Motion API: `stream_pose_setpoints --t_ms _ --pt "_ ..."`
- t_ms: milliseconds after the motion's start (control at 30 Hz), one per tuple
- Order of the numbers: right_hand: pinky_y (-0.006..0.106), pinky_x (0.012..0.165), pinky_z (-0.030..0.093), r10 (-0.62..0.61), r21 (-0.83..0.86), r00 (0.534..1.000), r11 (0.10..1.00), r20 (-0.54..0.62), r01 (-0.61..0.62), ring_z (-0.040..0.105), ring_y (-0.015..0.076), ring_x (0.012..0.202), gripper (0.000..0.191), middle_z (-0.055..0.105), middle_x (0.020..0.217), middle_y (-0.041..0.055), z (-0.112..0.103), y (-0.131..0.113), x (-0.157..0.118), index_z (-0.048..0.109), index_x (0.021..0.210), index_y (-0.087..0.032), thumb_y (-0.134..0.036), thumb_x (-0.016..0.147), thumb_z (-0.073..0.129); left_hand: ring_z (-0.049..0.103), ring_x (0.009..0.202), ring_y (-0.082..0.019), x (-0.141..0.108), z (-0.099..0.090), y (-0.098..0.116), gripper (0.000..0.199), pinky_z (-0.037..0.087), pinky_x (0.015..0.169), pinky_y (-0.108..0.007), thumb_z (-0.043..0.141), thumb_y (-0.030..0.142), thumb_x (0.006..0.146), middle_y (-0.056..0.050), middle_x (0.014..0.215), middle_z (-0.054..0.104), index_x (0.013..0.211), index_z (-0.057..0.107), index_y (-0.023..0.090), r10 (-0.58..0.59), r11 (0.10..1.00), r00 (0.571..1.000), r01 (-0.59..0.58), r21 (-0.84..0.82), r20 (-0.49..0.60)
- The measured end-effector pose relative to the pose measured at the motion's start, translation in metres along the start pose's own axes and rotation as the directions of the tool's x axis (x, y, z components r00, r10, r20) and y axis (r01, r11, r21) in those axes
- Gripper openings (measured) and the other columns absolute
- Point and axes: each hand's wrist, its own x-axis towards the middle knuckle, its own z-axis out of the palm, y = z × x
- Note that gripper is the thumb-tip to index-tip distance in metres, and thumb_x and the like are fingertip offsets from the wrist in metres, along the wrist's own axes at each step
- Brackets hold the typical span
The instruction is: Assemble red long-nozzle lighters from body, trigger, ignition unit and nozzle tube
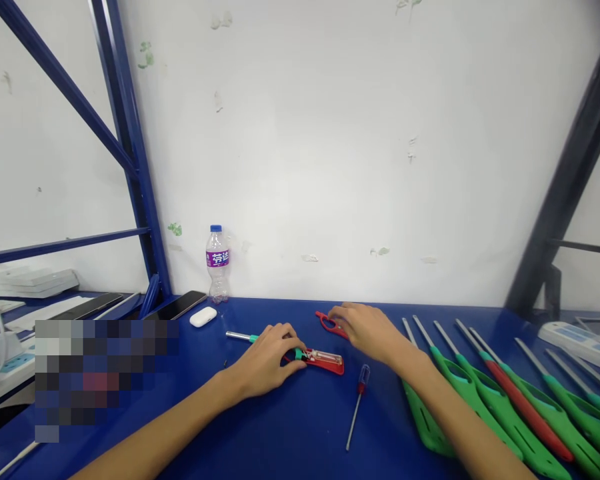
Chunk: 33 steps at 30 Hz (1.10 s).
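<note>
My left hand (pixel 267 360) is closed around the middle of an opened stick lighter (pixel 325 360), thumb and fingers near its green trigger part. The red half casing lies on the blue table with a clear fuel tank inside, and its metal tube points left. My right hand (pixel 365 328) grips a loose red casing half (pixel 329 324) just beyond it; the far fingers are partly hidden. A screwdriver (pixel 360 393) with a clear and red handle lies in front of the right hand, apart from it.
Several green stick lighters (pixel 490 390), one with a red side, lie in a row at right. A plastic bottle (pixel 217 267), a white earbud case (pixel 203 317) and a dark phone (pixel 183 305) are at back left. Blue shelf posts (pixel 135 153) stand by the wall.
</note>
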Motion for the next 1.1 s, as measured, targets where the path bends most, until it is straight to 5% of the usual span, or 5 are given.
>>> stream_pose_setpoints --t_ms 200,400,600,833,1100 --pt "0.031 0.074 0.046 0.059 -0.151 0.988 0.988 0.141 -0.037 0.069 0.0274 0.1 0.037 0.072 0.109 0.0122 0.025 0.018 0.003 0.059 0.131 -0.022 -0.034 0.101 0.042 0.054 0.106 -0.022 0.002 -0.005 -0.002 0.026 0.039 0.098 -0.043 0.05 0.033 0.1 -0.004 0.117 0.059 0.123 0.061 0.029 -0.043 0.999 0.996 0.041 -0.023 -0.083" --pt "0.031 0.073 0.045 -0.025 -0.229 0.984 0.971 0.176 0.065 0.071 0.0258 0.091 0.046 0.073 0.099 0.0119 0.031 -0.002 0.007 0.06 0.129 -0.021 -0.002 0.089 0.046 0.056 0.1 -0.022 0.006 -0.016 -0.03 0.027 0.041 0.094 -0.042 0.041 0.021 0.099 -0.003 0.103 0.064 0.113 0.064 0.026 -0.162 0.987 0.969 0.159 -0.033 -0.184" --pt "0.034 0.08 0.045 -0.07 -0.285 0.982 0.951 0.174 0.118 0.068 0.025 0.094 0.066 0.069 0.104 0.0144 0.03 -0.01 0.006 0.049 0.139 -0.017 0.008 0.078 0.044 0.059 0.097 -0.02 0.007 -0.013 -0.04 0.03 0.044 0.093 -0.039 0.042 0.017 0.096 -0.002 0.096 0.066 0.119 0.059 0.024 -0.248 0.964 0.937 0.213 -0.158 -0.248" --pt "0.033 0.084 0.047 -0.247 0.225 0.969 0.945 0.018 0.236 0.063 0.0226 0.107 0.049 0.067 0.12 0.0096 0.006 -0.009 -0.002 0.045 0.146 -0.025 -0.015 0.099 0.038 0.058 0.103 -0.019 0.006 -0.014 -0.033 0.043 0.048 0.096 -0.038 0.039 0.011 0.094 -0.008 0.12 0.057 0.132 0.053 0.023 -0.167 0.979 0.921 0.112 -0.169 -0.353" --pt "0.032 0.074 0.046 -0.291 0.122 0.95 0.953 0.11 0.278 0.068 0.0231 0.093 0.042 0.073 0.107 0.0091 0.004 -0.034 -0.009 0.06 0.134 -0.025 -0.016 0.097 0.043 0.059 0.102 -0.022 0.001 -0.019 -0.027 0.028 0.043 0.096 -0.039 0.045 0.016 0.095 -0.004 0.106 0.066 0.112 0.067 0.024 0.044 0.994 0.997 -0.038 0.105 -0.059"
